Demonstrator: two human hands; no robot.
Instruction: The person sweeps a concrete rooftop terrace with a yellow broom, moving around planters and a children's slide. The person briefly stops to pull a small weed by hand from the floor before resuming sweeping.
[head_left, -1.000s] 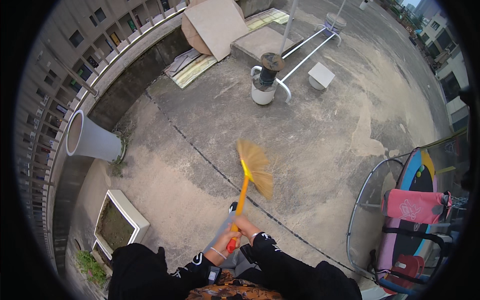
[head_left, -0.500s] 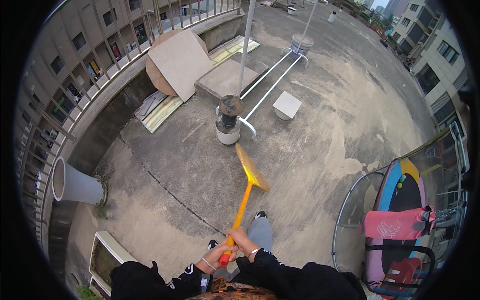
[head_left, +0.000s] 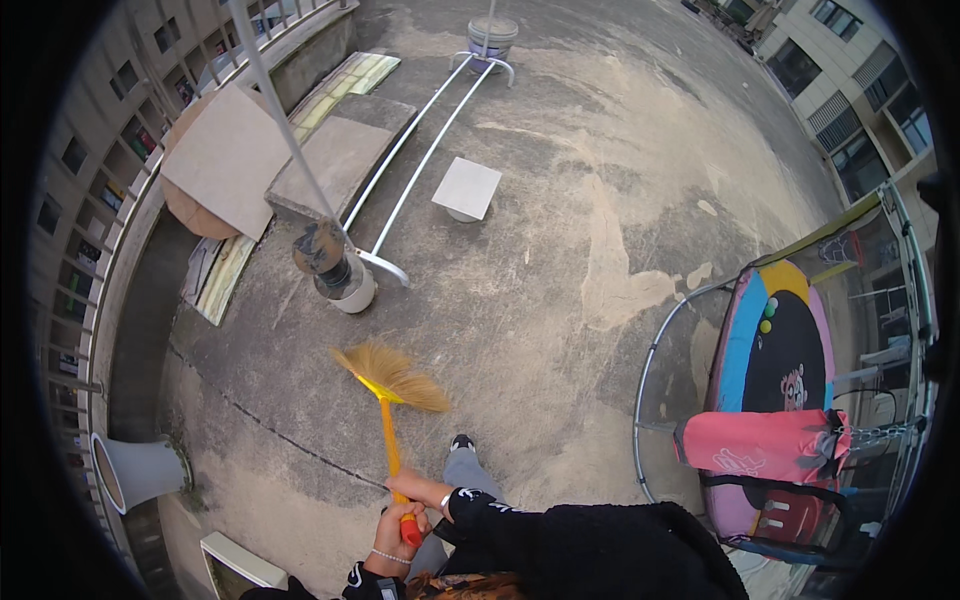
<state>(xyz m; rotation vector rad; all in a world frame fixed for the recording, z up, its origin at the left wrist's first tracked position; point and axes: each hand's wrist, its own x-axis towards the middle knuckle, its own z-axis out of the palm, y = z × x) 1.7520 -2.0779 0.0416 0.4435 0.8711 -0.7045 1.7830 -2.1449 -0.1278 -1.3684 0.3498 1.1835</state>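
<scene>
I hold a broom [head_left: 391, 432] with a yellow-orange handle, a red end cap and a wide fan of straw bristles. My left hand [head_left: 391, 537], with a beaded bracelet at its wrist, is closed round the handle by the red end. Just above it, my right hand [head_left: 424, 489] grips the same handle. The bristles [head_left: 405, 377] point away from me, spread wide over the concrete floor [head_left: 530, 350]. Whether they touch it, I cannot tell.
A white tube frame [head_left: 425, 165] runs between a weighted pot [head_left: 348, 285] and a bucket [head_left: 492, 40]. Beside it sits a square white board [head_left: 467, 187]. Stone slabs [head_left: 235, 150] lean at the left railing. A netted trampoline [head_left: 735, 350] and pink punching bag [head_left: 760, 443] are at right.
The view has turned right, so the surroundings shift left. The broom head has swung left of my feet, and its bristles now fan out broadside. Both hands keep their grip.
</scene>
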